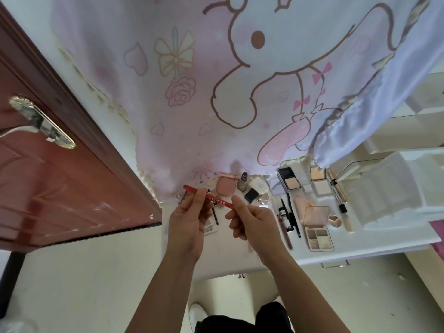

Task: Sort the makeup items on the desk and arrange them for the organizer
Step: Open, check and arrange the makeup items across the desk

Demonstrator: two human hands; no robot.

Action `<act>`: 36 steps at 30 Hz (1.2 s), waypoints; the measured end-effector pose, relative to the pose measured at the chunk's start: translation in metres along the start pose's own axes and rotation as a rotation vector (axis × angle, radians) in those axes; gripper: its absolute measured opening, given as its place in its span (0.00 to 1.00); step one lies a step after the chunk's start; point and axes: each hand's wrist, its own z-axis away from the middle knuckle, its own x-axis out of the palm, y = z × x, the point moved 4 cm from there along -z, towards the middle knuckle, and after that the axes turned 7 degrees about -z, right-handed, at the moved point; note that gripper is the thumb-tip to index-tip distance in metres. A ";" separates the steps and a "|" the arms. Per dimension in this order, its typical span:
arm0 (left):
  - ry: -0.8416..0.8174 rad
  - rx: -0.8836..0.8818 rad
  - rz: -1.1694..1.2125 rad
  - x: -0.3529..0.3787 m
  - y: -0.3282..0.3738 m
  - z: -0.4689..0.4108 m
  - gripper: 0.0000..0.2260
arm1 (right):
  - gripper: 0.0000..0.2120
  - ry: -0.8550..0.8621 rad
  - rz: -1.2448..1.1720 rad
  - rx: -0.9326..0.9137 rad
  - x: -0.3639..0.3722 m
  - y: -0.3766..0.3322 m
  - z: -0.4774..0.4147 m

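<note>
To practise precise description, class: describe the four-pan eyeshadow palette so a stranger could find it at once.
Start at the white desk below the cartoon-rabbit curtain. Near its front edge, right of the person's right hand, lies the eyeshadow palette. It alone shows four square pans, grey-brown and pale, unlike the slim pencils to its left.
</note>
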 end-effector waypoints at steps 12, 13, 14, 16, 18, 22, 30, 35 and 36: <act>0.017 -0.012 -0.027 0.012 0.007 0.012 0.10 | 0.18 0.033 0.061 -0.129 -0.010 -0.012 0.010; -0.015 0.013 -0.060 0.013 0.010 0.013 0.08 | 0.19 0.025 0.056 -0.118 -0.011 -0.012 0.011; -0.047 0.035 -0.081 0.015 0.013 0.013 0.08 | 0.20 0.018 0.047 -0.105 -0.011 -0.011 0.011; -0.070 0.051 -0.066 0.018 0.018 0.013 0.10 | 0.21 0.008 0.025 -0.077 -0.013 -0.012 0.012; -0.052 0.054 0.009 0.019 0.022 0.010 0.12 | 0.23 -0.007 0.005 -0.047 -0.015 -0.013 0.013; -0.057 0.064 0.075 0.022 0.023 0.007 0.10 | 0.24 -0.173 -0.042 0.157 -0.013 -0.015 0.018; -0.036 0.020 -0.026 0.027 0.014 0.009 0.10 | 0.16 -0.120 0.283 -0.122 -0.006 -0.017 0.013; 0.174 -0.017 0.143 0.006 0.031 -0.005 0.06 | 0.12 -0.024 0.586 -0.496 -0.016 -0.022 0.016; 0.175 -0.007 0.136 0.003 0.036 -0.008 0.06 | 0.12 -0.013 0.535 -0.485 -0.019 -0.021 0.016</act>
